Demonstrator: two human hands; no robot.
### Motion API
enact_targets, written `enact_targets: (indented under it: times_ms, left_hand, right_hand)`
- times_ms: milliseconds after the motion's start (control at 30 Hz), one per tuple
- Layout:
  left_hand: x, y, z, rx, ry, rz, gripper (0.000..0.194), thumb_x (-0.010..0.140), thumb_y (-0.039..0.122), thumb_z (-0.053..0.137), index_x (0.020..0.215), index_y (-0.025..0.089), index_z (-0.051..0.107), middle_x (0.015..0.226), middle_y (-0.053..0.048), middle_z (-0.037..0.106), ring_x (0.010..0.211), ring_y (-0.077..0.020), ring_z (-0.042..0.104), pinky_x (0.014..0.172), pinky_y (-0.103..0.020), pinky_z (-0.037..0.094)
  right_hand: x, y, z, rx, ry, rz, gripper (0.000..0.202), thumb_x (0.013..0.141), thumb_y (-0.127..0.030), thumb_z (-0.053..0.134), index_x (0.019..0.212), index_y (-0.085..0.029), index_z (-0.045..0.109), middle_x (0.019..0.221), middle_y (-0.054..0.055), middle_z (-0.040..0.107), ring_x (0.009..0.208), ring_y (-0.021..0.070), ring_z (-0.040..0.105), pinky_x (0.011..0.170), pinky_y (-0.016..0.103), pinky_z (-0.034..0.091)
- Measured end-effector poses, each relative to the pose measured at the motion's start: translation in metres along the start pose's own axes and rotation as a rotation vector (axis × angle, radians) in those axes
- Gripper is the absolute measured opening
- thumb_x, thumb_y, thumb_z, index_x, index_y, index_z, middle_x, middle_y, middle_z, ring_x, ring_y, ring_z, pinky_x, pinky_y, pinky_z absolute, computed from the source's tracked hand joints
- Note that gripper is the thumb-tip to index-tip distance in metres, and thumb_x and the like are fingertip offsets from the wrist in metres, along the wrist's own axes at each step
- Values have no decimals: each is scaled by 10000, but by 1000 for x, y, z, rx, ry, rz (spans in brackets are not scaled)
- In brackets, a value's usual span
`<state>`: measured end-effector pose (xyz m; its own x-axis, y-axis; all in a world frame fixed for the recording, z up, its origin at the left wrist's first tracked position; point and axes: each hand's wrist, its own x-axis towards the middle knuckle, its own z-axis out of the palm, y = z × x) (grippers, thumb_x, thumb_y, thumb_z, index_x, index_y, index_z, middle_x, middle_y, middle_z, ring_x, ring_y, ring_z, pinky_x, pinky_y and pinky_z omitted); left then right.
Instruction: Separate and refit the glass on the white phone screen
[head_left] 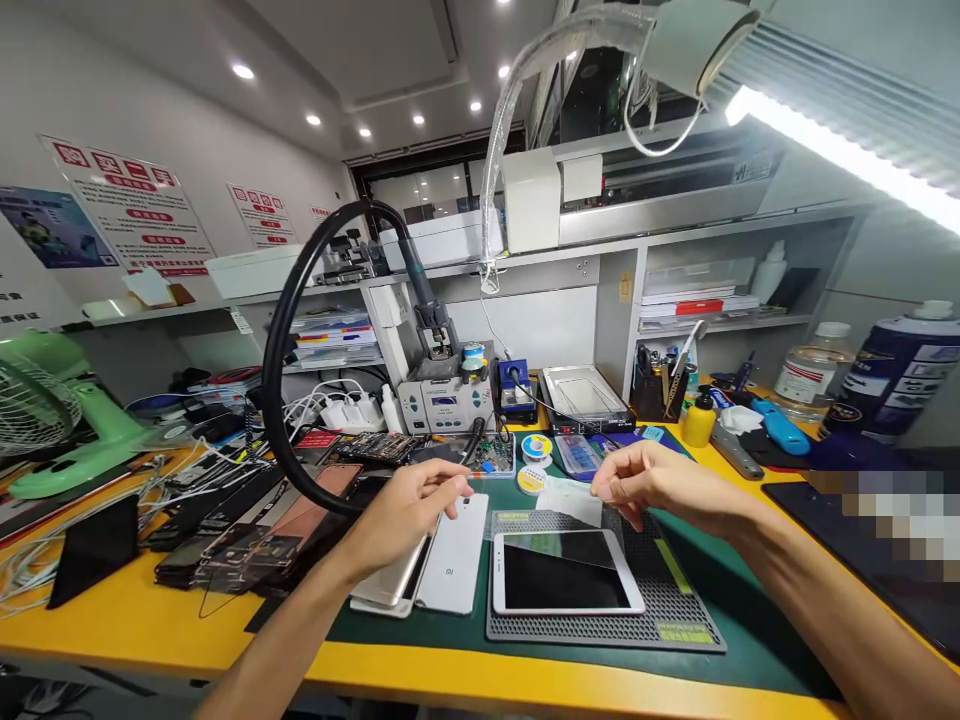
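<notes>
I see the white-framed tablet (564, 585) on the grey mat (592, 629), long axis left to right, just to the near side of the right hand (637, 482), fingertips pinched, and farther from the loosely half-curled left hand (420, 505), though what either grips I cannot tell.

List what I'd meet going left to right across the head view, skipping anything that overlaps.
Green fan, left hand, white-framed tablet, yellow bottle, blue object, large dark-blue container.
</notes>
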<state>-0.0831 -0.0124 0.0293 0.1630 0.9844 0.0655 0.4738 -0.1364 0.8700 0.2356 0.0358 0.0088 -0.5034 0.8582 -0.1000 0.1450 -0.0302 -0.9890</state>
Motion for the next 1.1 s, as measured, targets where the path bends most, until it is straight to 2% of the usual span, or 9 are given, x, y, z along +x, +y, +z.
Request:
enact_targets:
  times_ms: [67, 133, 267, 333, 433, 533, 667, 867, 1100]
  left_hand:
    - [7, -4, 10, 7, -103, 11, 394, 878, 462, 612, 1101, 151, 705, 909, -86, 751, 691, -184, 628, 536, -259, 429]
    - [15, -9, 19, 37, -157, 32, 376, 852, 447, 647, 1056, 139, 717, 898, -78, 737, 705, -178, 602, 589, -271, 442]
    - [28, -19, 25, 133, -122, 75, 377, 826, 427, 687, 1076, 145, 710, 876, -44, 656, 756, -177, 525, 690, -297, 403]
    - [32, -22, 25, 142, -176, 86, 346, 831, 436, 683, 1036, 161, 724, 850, -28, 639, 741, -169, 506, 683, -292, 384]
    - [37, -27, 25, 100, -306, 87, 290, 842, 436, 668, 870, 155, 734, 784, -13, 629, 710, -148, 496, 655, -267, 373]
    - [40, -34, 29, 61, -364, 56, 308, 848, 439, 661, 831, 135, 709, 711, 13, 571, 641, -117, 427, 591, -244, 326]
    - [41, -41, 32, 44, -418, 8, 329, 861, 458, 650, 849, 134, 704, 670, 35, 512, 606, -105, 365, 549, -238, 264]
    - [37, -41, 33, 95, -469, -41, 330, 902, 483, 593, 861, 171, 695, 657, 49, 458, 605, -108, 351, 543, -235, 254]
    - [34, -39, 38, 192, -433, -67, 339, 886, 525, 597, 885, 203, 703, 663, 48, 446, 624, -124, 362, 574, -247, 277]
  right_hand:
    - [1, 4, -4, -12, -43, 29, 93, 635, -229, 710, 669, -142, 719, 599, 5, 607, 496, 127, 547, 488, 244, 431]
    - [4, 8, -7, -16, -85, 59, 106, 619, -223, 720, 672, -131, 723, 609, 9, 615, 486, 124, 542, 473, 243, 446]
    - [11, 12, -9, -3, -133, 107, 113, 616, -229, 732, 661, -127, 709, 619, 8, 614, 492, 119, 532, 468, 244, 473]
    - [12, 13, -10, 4, -144, 123, 118, 623, -238, 741, 662, -134, 702, 630, 1, 610, 501, 117, 536, 483, 247, 489]
    - [11, 13, -11, -3, -141, 123, 124, 648, -250, 754, 682, -142, 705, 682, 1, 633, 506, 108, 538, 501, 250, 501]
    - [8, 15, -14, -46, -134, 112, 125, 686, -251, 766, 718, -136, 729, 766, 22, 676, 519, 104, 558, 509, 241, 498]
    - [3, 18, -16, -100, -127, 127, 175, 728, -279, 777, 815, -127, 772, 647, 1, 636, 521, 114, 567, 497, 222, 489]
    - [3, 27, -13, -83, -110, 182, 211, 710, -311, 788, 818, -132, 767, 626, -5, 622, 500, 113, 546, 461, 229, 505]
    - [5, 34, -12, -76, -114, 240, 149, 707, -237, 769, 796, -118, 754, 634, 0, 637, 505, 108, 563, 466, 220, 528]
